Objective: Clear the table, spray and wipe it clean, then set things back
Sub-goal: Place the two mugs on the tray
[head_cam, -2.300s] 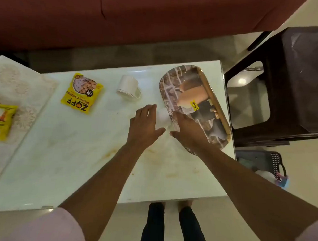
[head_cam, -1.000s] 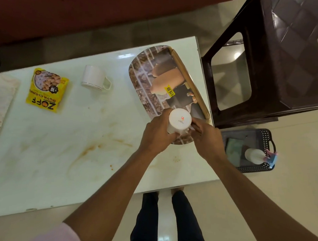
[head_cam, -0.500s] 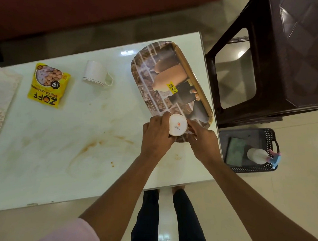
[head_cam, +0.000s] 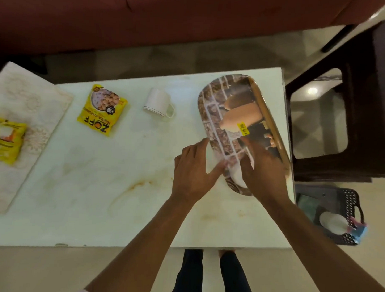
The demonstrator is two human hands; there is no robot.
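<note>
On the white table (head_cam: 93,210), brown stains (head_cam: 140,184) mark the middle. A printed oval tray (head_cam: 230,103) lies at the right end. A white cup (head_cam: 236,178) rests on the tray's near end, between my hands. My right hand (head_cam: 262,172) curls over the cup from the right and hides most of it. My left hand (head_cam: 195,172) lies beside the tray with straight fingers, its thumb touching the cup. Farther left, a second white cup (head_cam: 159,103) lies on its side, next to a yellow ZOFF packet (head_cam: 99,111).
A pale mat (head_cam: 27,100) at the left end carries another yellow packet (head_cam: 6,139). A dark stool (head_cam: 363,103) stands right of the table. A black basket (head_cam: 351,203) on the floor holds a spray bottle (head_cam: 335,223). A red sofa (head_cam: 169,18) runs behind.
Both hands lifted the white cup and held it bottom-up over the tray. It is now down on the tray's near end, and my left fingers have straightened off it.
</note>
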